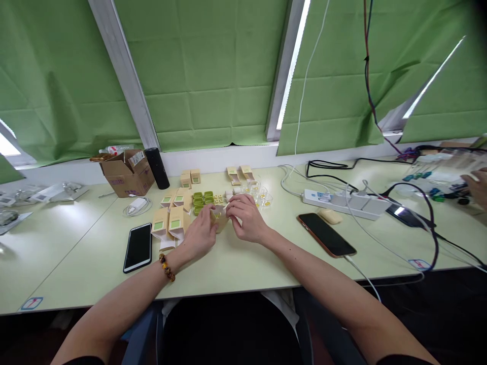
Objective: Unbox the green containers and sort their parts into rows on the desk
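Between my two hands is a small tan cardboard box [219, 223], partly covered by my fingers. My left hand [201, 230] grips its left side, and a beaded bracelet circles that wrist. At the box's upper right edge, the fingers of my right hand [245, 217] are bent and pinched together. Close to my left hand stand several similar boxes with green windows [177, 224]. Just beyond the hands lie green square cups [203, 198], tiny yellowish pieces [218, 198] and clear round cups with yellow spots [262, 195].
A white-framed phone [138, 247] lies left, a charging phone [325, 234] right. Behind it sit a power strip [344, 201] and loose cables. A brown carton [127, 172] and black cylinder [157, 168] stand back left. Another person's hand [477, 187] shows at far right.
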{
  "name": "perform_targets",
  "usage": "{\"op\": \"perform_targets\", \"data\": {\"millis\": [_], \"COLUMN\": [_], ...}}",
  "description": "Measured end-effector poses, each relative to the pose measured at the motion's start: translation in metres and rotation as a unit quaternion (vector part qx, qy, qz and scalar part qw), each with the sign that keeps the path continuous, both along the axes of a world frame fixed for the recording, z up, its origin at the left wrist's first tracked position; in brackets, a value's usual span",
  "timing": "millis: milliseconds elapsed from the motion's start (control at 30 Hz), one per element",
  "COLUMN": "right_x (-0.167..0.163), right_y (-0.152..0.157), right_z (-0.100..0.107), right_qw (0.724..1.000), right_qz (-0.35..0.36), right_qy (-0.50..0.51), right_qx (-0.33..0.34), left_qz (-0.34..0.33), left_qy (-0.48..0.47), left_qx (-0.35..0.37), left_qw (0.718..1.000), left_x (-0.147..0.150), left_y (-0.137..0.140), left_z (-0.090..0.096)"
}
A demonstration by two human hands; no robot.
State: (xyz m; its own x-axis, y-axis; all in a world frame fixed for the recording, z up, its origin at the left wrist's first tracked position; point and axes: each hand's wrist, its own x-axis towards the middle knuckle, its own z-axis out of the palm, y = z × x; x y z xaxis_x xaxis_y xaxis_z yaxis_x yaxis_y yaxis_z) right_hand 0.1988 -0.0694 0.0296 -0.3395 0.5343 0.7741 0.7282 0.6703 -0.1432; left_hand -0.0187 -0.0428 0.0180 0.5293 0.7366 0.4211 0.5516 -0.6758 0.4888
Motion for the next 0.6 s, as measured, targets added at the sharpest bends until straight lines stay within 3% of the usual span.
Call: {"op": "perform_targets", "data": {"millis": [167,600], "right_x": [-0.0001,-0.0007], "right_y": [-0.0018,0.0008], "right_z": [0.0001,-0.0016], "right_qw": [1.0,0.993], "right_qz": [0.027,-0.008], "right_qy": [-0.003,0.022], "right_qx": [0.002,-0.113], "left_qz": [-0.02,-0.013], "left_qy": [-0.002,0.025], "left_qx": [0.023,-0.002], "left_qw": [1.0,1.0], "left_x": [0.0001,-0.0002], "left_y": [0.0053,0.0044], "left_z": [-0.0055,-0.0042]}}
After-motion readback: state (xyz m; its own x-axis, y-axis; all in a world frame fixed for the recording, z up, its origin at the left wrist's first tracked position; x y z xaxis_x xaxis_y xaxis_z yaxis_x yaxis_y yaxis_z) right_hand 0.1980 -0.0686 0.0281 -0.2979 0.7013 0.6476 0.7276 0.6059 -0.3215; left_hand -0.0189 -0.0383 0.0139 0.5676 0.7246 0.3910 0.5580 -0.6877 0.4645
